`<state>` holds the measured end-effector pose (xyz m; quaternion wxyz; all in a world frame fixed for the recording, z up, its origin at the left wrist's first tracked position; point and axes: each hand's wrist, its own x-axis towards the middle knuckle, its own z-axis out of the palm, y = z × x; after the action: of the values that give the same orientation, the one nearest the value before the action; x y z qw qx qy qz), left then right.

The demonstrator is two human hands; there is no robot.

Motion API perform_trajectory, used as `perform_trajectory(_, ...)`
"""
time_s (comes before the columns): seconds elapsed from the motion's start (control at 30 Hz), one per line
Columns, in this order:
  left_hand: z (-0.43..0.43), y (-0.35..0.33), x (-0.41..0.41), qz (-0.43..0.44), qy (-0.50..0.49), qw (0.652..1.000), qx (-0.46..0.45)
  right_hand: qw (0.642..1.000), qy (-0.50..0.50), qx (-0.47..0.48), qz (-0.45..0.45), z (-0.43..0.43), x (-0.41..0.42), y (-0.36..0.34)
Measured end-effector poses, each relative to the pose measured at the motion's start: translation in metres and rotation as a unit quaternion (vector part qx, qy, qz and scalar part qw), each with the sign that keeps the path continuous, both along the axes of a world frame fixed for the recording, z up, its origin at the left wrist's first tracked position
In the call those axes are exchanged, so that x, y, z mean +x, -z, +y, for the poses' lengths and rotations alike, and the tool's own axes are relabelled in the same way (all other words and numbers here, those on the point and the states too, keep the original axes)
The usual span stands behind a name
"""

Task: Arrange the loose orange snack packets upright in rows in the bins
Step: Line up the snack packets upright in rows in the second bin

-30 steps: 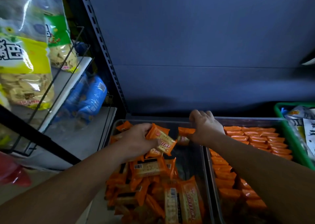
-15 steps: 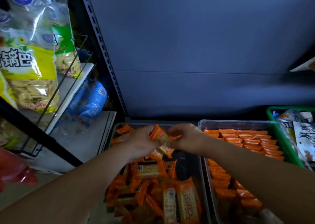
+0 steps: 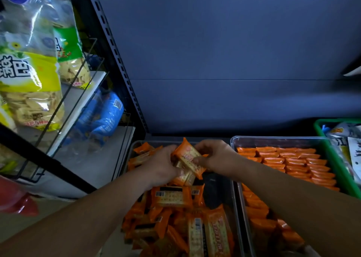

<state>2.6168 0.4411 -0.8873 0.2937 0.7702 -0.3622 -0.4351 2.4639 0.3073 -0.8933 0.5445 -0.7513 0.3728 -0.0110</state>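
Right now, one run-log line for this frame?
phase: sorting | left hand: grips held packets | right hand: pinches held packets | left bin: loose pile | right bin: upright rows

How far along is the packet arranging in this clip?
Done: the right bin holds neat upright rows. In hand: the left hand and right hand grip a small stack over the left bin. Left: the loose pile lying jumbled there.

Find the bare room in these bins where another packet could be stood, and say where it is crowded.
Free: the dark floor strip of the left bin, between the loose pile and its right wall. Crowded: the left bin's near and left parts, heaped with packets; the right bin, packed with rows.
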Motion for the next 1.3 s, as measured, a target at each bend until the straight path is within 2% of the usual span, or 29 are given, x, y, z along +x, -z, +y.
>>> perform_trajectory(0.2, -0.001, 0.001, -0.002, 0.038, -0.053, 0.997, -0.034, 0.995, 0.089, -0.036, 0.016, -0.015, -0.013, -0.014)
perform_trajectory(0.37, -0.002, -0.007, -0.006, 0.116, -0.074, 0.989, -0.053, 0.992, 0.113, 0.049, -0.012, -0.022, -0.027, -0.033)
perform_trajectory(0.47, -0.003, -0.019, -0.011, 0.137, -0.086, 0.983, -0.085, 0.987, 0.124, 0.097, -0.008, -0.020, -0.033, -0.038)
perform_trajectory(0.57, -0.002, -0.033, -0.014, 0.149, -0.110, 0.977, -0.110, 0.984, 0.145, 0.106, -0.002, -0.020, -0.042, -0.045)
perform_trajectory(0.73, -0.002, -0.052, -0.033, 0.246, -0.115, 0.951, -0.146, 0.984, 0.108, 0.145, -0.001, -0.014, -0.057, -0.067)
perform_trajectory(0.8, -0.006, -0.050, -0.041, 0.242, -0.100, 0.952, -0.157, 0.981, 0.095, 0.170, -0.025, -0.012, -0.058, -0.076)
perform_trajectory(0.9, -0.013, -0.044, -0.046, 0.173, -0.087, 0.966, -0.169, 0.978, 0.064, 0.191, -0.057, -0.010, -0.062, -0.083)
perform_trajectory(0.97, -0.018, -0.036, -0.046, 0.113, -0.068, 0.977, -0.169, 0.985, 0.054, 0.156, -0.046, -0.009, -0.064, -0.081)
perform_trajectory(1.03, -0.022, -0.023, -0.039, -0.011, -0.001, 0.986, -0.163, 0.992, 0.073, 0.098, -0.030, -0.014, -0.066, -0.076)
perform_trajectory(1.07, -0.026, -0.015, -0.032, -0.118, 0.056, 0.982, -0.140, 0.994, 0.081, 0.075, -0.021, -0.019, -0.067, -0.074)
perform_trajectory(1.1, -0.029, -0.007, -0.024, -0.225, 0.123, 0.962, -0.092, 0.994, 0.087, 0.061, -0.013, -0.024, -0.068, -0.074)
perform_trajectory(1.13, -0.032, -0.001, -0.018, -0.304, 0.182, 0.935, -0.032, 0.994, 0.091, 0.056, -0.008, -0.030, -0.071, -0.074)
perform_trajectory(1.17, -0.035, 0.005, -0.013, -0.346, 0.222, 0.911, 0.019, 0.994, 0.093, 0.057, -0.004, -0.037, -0.074, -0.074)
perform_trajectory(1.2, -0.038, 0.009, -0.011, -0.353, 0.247, 0.901, 0.052, 0.994, 0.092, 0.060, -0.002, -0.042, -0.078, -0.074)
perform_trajectory(1.3, -0.047, 0.018, -0.015, -0.312, 0.281, 0.902, 0.094, 0.995, 0.082, 0.065, 0.000, -0.050, -0.085, -0.073)
